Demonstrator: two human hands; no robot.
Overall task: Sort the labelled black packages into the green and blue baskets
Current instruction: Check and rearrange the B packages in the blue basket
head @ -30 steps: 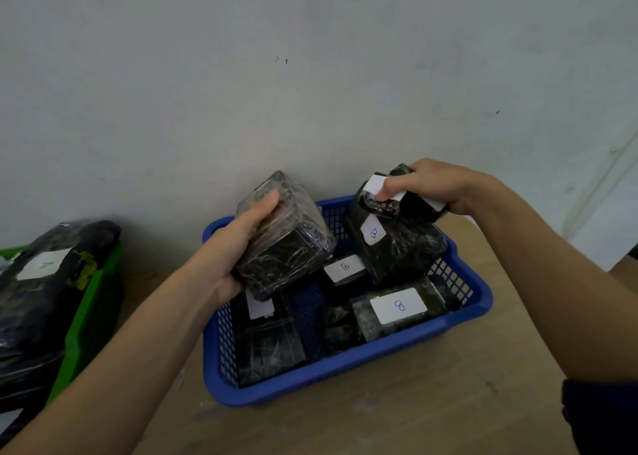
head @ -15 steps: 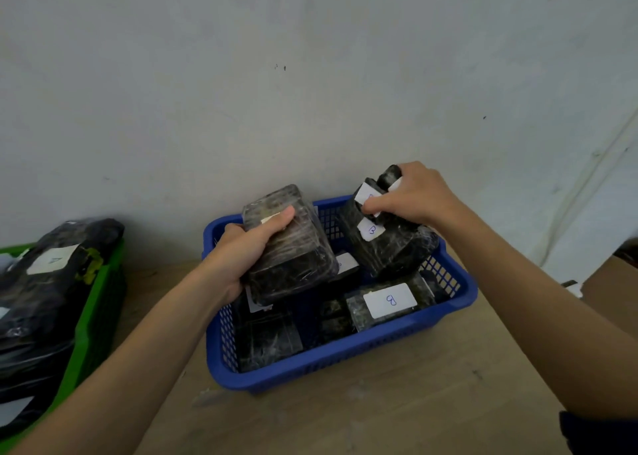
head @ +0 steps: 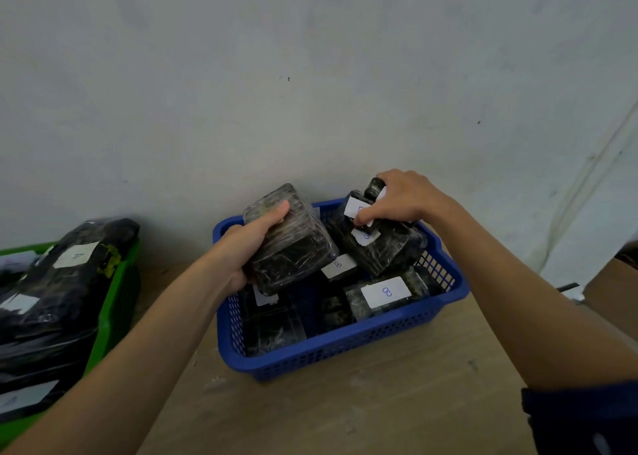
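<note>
Left hand (head: 248, 244) clamped round a shiny film-wrapped black block package (head: 288, 239), label side hidden, held just above the left half of the blue perforated plastic basket (head: 345, 347) on the pale wooden tabletop (head: 362, 413). Right hand (head: 402, 197) pinching a small black labelled package (head: 366, 201) by its top, fingertips (head: 360, 218) pressed on the white tag, sitting on a bigger tilted black package marked B (head: 383, 247) at the back right of the same basket. More B-labelled packages lying flat below; green plastic basket (head: 117, 302) well apart to the left, heaped with larger black bags.

Risks from here — slick wrap in a one-handed side grip, so likely to slide out and drop onto the parcels underneath. Leaning package under the right hand poorly seated, liable to roll off the far rim if nudged. Unseen label on the left block — easy to misfile.

Against half a second back: left block carried slightly up and tipped, right fingers slid lower over the tag, both hands otherwise on the same packages
</note>
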